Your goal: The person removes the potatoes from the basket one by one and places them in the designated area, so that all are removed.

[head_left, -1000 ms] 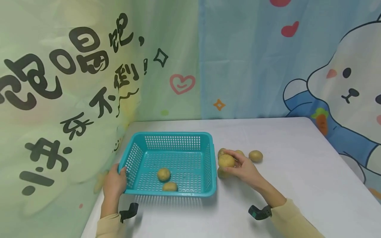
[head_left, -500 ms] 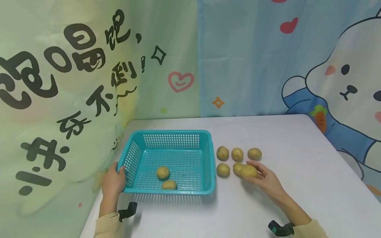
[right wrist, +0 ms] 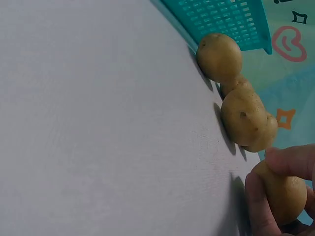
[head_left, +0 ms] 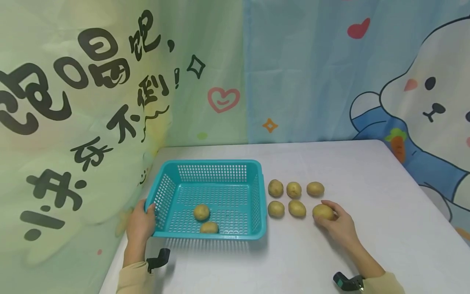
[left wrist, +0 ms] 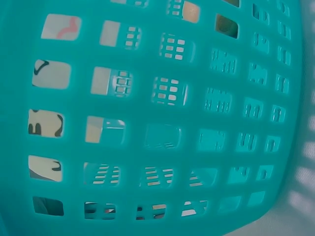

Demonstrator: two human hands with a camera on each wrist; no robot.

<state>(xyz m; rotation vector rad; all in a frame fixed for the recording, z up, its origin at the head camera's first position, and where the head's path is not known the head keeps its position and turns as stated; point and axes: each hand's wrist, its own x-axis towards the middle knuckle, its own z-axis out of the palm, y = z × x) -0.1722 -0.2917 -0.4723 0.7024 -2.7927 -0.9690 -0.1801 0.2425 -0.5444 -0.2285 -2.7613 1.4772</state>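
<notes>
A teal plastic basket (head_left: 216, 236) with slotted walls stands left of centre, and my left hand (head_left: 141, 222) grips its left rim, thumb over the edge. Two potatoes lie inside, a round potato (head_left: 201, 212) and a longer potato (head_left: 209, 227) near the front wall. The basket's wall (left wrist: 192, 128) fills the left wrist view, hiding that hand. Right of the basket, my right hand (head_left: 339, 224) holds a potato (head_left: 322, 212) between thumb and fingers, at the right end of the front row. In the right wrist view this potato (right wrist: 283, 194) sits low over the table.
Beside the basket lie the front row's potato (head_left: 276, 209) and potato (head_left: 297, 208). Behind them is a row of three: a potato (head_left: 276, 188), another potato (head_left: 294, 190) and a third potato (head_left: 315, 188). A printed curtain (head_left: 308, 81) hangs behind the white table (head_left: 385, 196).
My right hand has carried its potato from beside the basket rightward to the right end of the front row. My left hand keeps its grip on the basket rim.
</notes>
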